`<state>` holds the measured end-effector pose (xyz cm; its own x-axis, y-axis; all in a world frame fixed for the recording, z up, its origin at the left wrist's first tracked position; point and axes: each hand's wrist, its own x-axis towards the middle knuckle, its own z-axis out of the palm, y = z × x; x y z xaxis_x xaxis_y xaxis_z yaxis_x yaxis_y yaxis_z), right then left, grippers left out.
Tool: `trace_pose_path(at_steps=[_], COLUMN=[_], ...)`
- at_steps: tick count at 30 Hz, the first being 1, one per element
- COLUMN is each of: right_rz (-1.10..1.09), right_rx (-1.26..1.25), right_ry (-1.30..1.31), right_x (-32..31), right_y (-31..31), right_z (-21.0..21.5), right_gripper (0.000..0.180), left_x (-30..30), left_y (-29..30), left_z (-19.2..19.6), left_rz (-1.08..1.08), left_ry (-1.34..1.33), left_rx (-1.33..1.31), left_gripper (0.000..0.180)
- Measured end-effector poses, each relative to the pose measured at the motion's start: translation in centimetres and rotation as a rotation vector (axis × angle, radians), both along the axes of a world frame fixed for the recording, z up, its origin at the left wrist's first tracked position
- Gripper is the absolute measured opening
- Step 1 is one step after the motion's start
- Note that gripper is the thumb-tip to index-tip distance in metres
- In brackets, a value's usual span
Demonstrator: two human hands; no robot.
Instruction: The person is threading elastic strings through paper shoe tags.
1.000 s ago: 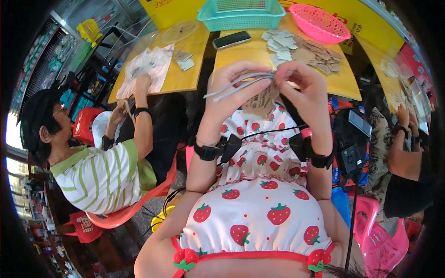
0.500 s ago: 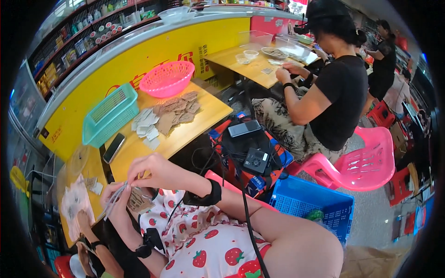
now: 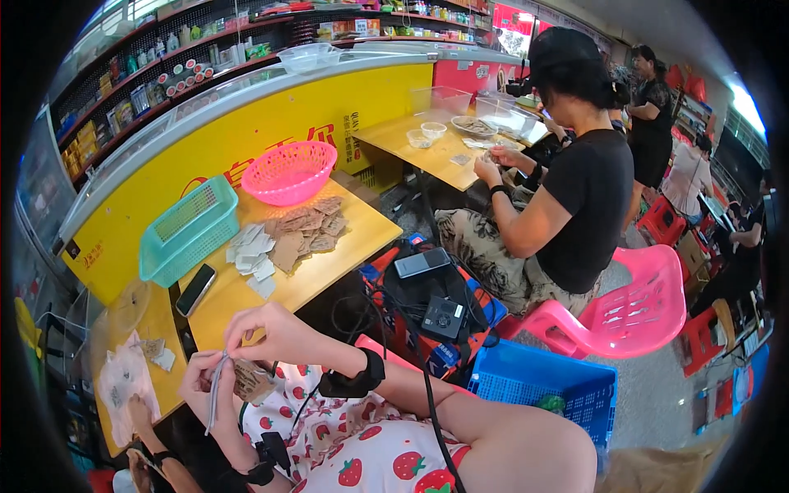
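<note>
My left hand [image 3: 200, 388] sits low at the left and pinches a thin grey strip [image 3: 215, 394] that hangs down along its fingers. My right hand [image 3: 267, 333], with a black band on its wrist, reaches over from the right and pinches the top of a small brown packet [image 3: 251, 380] held between both hands above my lap. Beyond the hands stands a yellow table [image 3: 329, 267] with a heap of brown packets [image 3: 308, 226] and white packets [image 3: 253, 251].
A teal basket [image 3: 187, 230], a pink basket [image 3: 288, 171] and a black phone [image 3: 195, 289] lie on the table. A black device [image 3: 442, 316] rests on a crate beside a blue crate [image 3: 542, 386]. A person in black sits on a pink chair [image 3: 633, 316]. Another person's hand [image 3: 140, 411] works lower left.
The view has swung to the right, so my hands now sit at the lower left. They still hold the grey strip and brown packet close together.
</note>
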<state>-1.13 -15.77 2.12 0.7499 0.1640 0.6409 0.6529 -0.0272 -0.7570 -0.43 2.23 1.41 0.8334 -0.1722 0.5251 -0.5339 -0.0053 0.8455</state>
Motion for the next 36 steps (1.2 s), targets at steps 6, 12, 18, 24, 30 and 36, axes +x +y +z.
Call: trace_pose_path(at_steps=[6,12,18,24,30,36], right_rz=[-0.012,-0.247,-0.421,-0.310,0.149,0.285], right_rx=[-0.009,-0.152,-0.101,0.278,0.381,0.324], right_ry=[0.130,-0.071,-0.019,-0.087,0.056,0.160], right_x=[0.2,-0.5,-0.9,0.3,0.3,0.1], right_y=[0.1,1.3,0.2,0.0,-0.1,-0.5], right_z=[-0.4,-0.1,-0.1,-1.0,-1.8,-1.7], right_gripper=[0.018,0.017,0.024,0.017,0.014,0.012], left_x=[0.2,-0.9,-4.2,-3.0,-0.7,-0.8], left_y=[-0.4,-1.6,-4.7,-4.5,-1.7,-1.2], left_z=[-0.3,-0.1,0.0,-0.1,0.1,0.3], left_rz=[0.044,0.134,0.199,-0.103,-0.140,-0.096], left_ry=[-0.028,0.086,-0.439,-0.223,-0.204,-0.268], left_rx=[0.065,-0.035,0.251,-0.262,-0.129,-0.033], left_gripper=[0.011,0.019,0.035,0.037,0.022,0.025])
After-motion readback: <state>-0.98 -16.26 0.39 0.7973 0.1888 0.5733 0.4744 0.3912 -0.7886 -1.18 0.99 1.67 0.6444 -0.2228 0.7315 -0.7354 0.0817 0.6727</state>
